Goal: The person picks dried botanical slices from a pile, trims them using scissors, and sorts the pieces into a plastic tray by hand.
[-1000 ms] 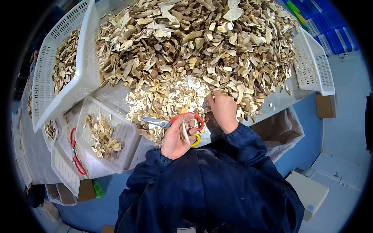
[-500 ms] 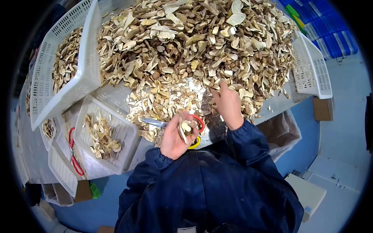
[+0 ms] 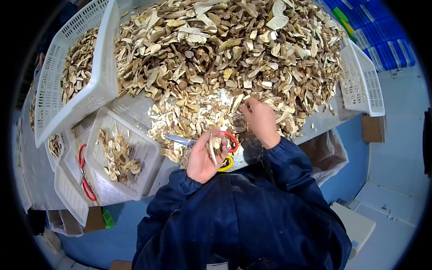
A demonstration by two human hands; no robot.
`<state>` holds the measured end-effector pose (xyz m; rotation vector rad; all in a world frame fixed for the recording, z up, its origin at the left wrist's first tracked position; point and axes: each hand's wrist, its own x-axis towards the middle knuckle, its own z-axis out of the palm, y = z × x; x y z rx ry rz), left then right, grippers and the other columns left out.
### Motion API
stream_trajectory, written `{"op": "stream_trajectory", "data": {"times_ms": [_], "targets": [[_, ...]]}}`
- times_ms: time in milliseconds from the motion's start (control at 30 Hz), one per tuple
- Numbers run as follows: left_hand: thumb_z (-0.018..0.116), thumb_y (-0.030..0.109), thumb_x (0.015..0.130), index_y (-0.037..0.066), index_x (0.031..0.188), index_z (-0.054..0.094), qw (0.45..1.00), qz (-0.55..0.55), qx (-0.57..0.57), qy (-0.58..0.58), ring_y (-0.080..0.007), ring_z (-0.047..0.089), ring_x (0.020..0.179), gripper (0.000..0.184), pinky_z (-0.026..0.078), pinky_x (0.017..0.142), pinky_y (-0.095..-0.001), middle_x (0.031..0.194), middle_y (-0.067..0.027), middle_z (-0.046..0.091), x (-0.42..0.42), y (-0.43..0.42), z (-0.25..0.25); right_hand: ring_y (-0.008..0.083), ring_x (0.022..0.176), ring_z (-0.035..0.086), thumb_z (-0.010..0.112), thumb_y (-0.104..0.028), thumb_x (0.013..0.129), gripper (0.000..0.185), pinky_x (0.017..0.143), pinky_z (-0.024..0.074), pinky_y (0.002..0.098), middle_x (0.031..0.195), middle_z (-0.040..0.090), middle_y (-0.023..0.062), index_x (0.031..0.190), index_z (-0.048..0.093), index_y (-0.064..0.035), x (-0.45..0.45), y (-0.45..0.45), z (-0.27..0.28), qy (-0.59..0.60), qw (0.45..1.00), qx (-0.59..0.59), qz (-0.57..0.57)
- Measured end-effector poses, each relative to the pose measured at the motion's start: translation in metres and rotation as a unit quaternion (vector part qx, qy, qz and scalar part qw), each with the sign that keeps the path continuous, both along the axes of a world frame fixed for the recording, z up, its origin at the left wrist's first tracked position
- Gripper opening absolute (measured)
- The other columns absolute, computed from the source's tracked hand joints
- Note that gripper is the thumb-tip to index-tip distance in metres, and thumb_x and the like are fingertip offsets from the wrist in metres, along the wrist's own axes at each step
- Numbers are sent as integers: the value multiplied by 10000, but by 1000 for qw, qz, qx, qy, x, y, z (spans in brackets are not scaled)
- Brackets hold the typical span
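Note:
My left hand [image 3: 204, 155] is palm up near the table's front edge, its fingers curled around several dried slices [image 3: 216, 144]. Beneath and beside it lie scissors [image 3: 181, 140] with red and yellow handles, blades pointing left. My right hand [image 3: 261, 121] is at the lower edge of the large heap of dried slices [image 3: 225, 54], thumb and fingertips pinched at a pale elongated slice [image 3: 237, 103]. Smaller pale pieces [image 3: 180, 114] are spread between the heap and my left hand.
A large white basket [image 3: 104, 67] with slices stands at left. Below it are a shallow white tray [image 3: 150, 164] with slices and red-handled scissors [image 3: 83, 173]. Another white basket [image 3: 360, 76] is at right, above a lined bin [image 3: 326, 157]. Blue crates [image 3: 387, 40] are stacked behind.
My right hand has shifted slightly along the heap's edge, and its fingers have gone from extended to pinched at a pale slice. My left hand stays nearly in place, still holding slices.

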<state>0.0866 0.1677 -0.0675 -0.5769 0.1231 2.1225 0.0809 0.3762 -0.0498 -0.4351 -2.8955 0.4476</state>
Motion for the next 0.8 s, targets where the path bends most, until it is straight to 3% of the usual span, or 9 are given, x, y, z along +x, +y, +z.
{"op": "stream_trajectory", "data": {"times_ms": [200, 300, 433, 500, 567, 633, 667, 767, 800], "targets": [[447, 235, 985, 75, 1128, 548, 1000, 4, 1, 18, -204, 582, 937, 237, 519, 810, -320, 1020, -78, 594, 2, -3, 2, 304, 535, 635, 656, -311, 804, 302, 466, 480, 377, 574, 611, 147, 726, 620, -21, -21, -16, -16, -31, 994, 102, -8], [416, 257, 993, 76, 1187, 527, 999, 9, -32, 15, -228, 574, 1024, 288, 500, 885, -353, 1106, -100, 587, 1, -1, 5, 295, 559, 628, 638, -279, 791, 273, 527, 483, 368, 631, 641, 151, 737, 642, -12, -15, -3, -2, -23, 979, -200, -12], [377, 312, 1001, 73, 1277, 473, 999, 9, -1, 36, -245, 547, 1111, 378, 444, 980, -397, 1185, -107, 562, -1, 5, 18, 85, 523, 549, 641, -187, 801, 210, 482, 406, 293, 579, 590, 43, 868, 665, 11, 4, -2, 62, -140, 874, -464, 21], [388, 340, 995, 65, 1322, 431, 997, 5, 40, 63, -237, 542, 1115, 429, 415, 1015, -410, 1193, -88, 550, 2, 8, 11, 43, 522, 505, 638, -151, 853, 182, 475, 381, 212, 610, 587, 6, 944, 655, 6, 3, 15, 49, -60, 926, -372, -8], [392, 358, 994, 87, 1306, 455, 999, -20, 15, 31, -208, 564, 1019, 418, 495, 842, -333, 1171, -79, 556, 5, 7, 12, 161, 542, 580, 651, -139, 825, 194, 510, 437, 293, 659, 634, 85, 958, 655, 2, 4, 27, 42, -47, 982, -181, 22], [371, 360, 1002, 100, 1295, 470, 996, -32, 78, 27, -199, 563, 948, 404, 518, 700, -274, 1140, -85, 556, 5, 4, -3, 244, 583, 618, 659, -140, 806, 201, 541, 464, 342, 720, 658, 134, 952, 656, -1, 8, 29, 22, 0, 994, -47, 93], [398, 358, 996, 93, 1281, 477, 999, -46, -11, 6, -142, 516, 780, 398, 453, 537, -205, 1053, -65, 543, 7, 5, 4, 327, 656, 625, 647, -131, 787, 224, 584, 487, 394, 757, 657, 150, 984, 639, -25, 10, 27, 15, -21, 994, -14, 105], [405, 353, 995, 96, 1264, 488, 994, -43, 98, -34, -126, 483, 735, 381, 441, 523, -197, 1022, -56, 523, 5, 0, -1, 314, 673, 635, 627, -119, 785, 250, 579, 496, 401, 710, 635, 135, 1024, 607, -45, 8, 12, 8, -54, 987, 103, 109], [398, 358, 997, 94, 1241, 503, 990, -42, 128, -51, -114, 472, 735, 375, 414, 483, -185, 1016, -59, 521, 5, 1, -2, 289, 614, 639, 575, -75, 760, 113, 520, 498, 394, 724, 647, 141, 869, 565, -47, 5, 10, 3, -74, 980, 137, 126]]}}
